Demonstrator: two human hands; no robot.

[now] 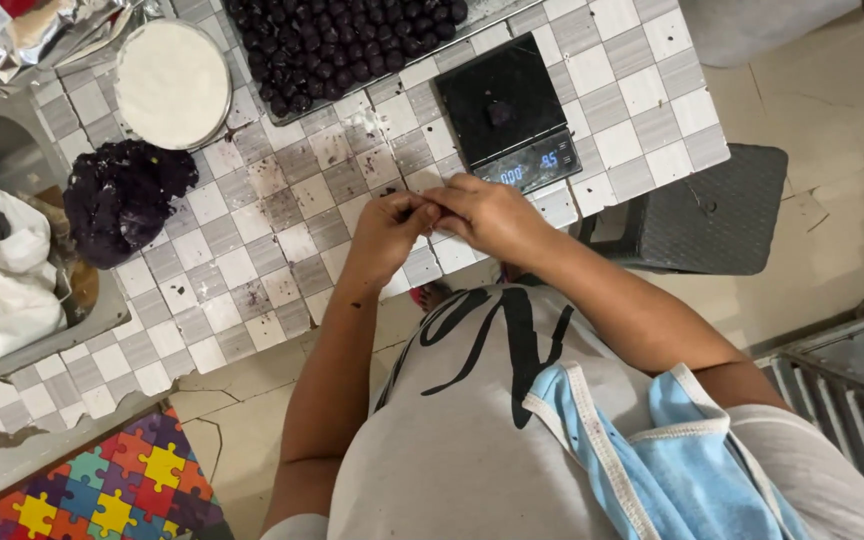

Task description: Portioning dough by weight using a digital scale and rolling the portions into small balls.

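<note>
Both hands are meeting over the worktop (252,240) edge, left hand (387,235) and right hand (492,215) pinching together; what their grip is holding I cannot tell (fingers are hiding it). A scale (507,110) is sitting just beyond, dough (122,200) lying well left

I have only one view, from the camera on the person's head, and it looks almost straight down over the chest and both forearms onto the checkered tiled table (252,250), with the far edge of the table at the top of the frame. It sits close: the torso fills the lower middle, and the left hand (387,232) and right hand (487,212) meet near the centre. With no second view, nothing overlaps; floor shows at the right and bottom.
</note>
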